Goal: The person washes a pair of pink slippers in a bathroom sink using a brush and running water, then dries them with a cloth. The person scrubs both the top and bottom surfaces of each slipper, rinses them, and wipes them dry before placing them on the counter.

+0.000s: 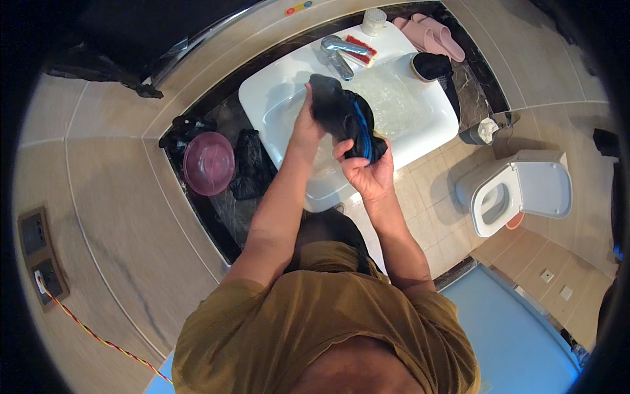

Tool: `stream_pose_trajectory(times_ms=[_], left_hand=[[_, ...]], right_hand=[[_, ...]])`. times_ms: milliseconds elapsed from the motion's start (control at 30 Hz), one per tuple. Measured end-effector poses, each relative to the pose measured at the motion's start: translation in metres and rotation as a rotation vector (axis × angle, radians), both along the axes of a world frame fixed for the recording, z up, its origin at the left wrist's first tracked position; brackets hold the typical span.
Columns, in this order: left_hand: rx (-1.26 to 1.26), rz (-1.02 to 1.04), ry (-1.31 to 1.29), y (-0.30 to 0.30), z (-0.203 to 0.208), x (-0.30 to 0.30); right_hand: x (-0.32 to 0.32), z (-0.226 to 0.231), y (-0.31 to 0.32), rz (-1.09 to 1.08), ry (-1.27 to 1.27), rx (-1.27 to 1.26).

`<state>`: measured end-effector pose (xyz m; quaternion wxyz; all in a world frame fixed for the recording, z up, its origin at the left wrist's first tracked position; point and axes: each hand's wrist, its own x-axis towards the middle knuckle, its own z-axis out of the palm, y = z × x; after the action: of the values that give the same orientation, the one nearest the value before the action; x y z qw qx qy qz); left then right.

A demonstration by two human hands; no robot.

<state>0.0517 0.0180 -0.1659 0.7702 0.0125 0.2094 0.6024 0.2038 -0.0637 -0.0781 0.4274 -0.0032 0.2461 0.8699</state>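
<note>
Over the white washbasin [262, 98] I hold a soft black fabric article with a blue stripe [341, 111]; its exact kind does not show. My left hand [308, 125] is closed round its left end, the thumb up along the side. My right hand [371, 174] grips the lower right end, fingers curled on the blue-striped part. Beyond my hands stands the chrome faucet [336, 58], and water lies in the basin. Beside the faucet rests a brush with red and white bristles [361, 51].
A pink plastic basin [209, 164] and a black plastic bag [249, 167] sit left on the dark counter. A black item with a pale rim [430, 67] is on the sink's right edge. Pink slippers [430, 36] lie behind. A toilet [495, 197] stands right.
</note>
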Motion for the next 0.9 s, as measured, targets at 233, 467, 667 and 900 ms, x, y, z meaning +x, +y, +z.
stream_pose_trajectory(times_ms=[233,467,667,900], left_hand=[[0.010,-0.072,0.406,0.031,0.033,-0.028],[0.117,-0.170,0.901,0.029,0.036,-0.017],[0.283,-0.243,2.080,0.030,0.016,0.021],[0.002,-0.493,1.397,0.044,0.036,0.006]], right_hand=[[0.026,-0.011,0.013,0.318,-0.927,0.348],[0.020,-0.025,0.018,0.189,-2.002,1.302],[-0.001,-0.053,0.022,0.630,-2.568,1.727],[0.016,-0.056,0.029,0.396,-2.133,1.215]])
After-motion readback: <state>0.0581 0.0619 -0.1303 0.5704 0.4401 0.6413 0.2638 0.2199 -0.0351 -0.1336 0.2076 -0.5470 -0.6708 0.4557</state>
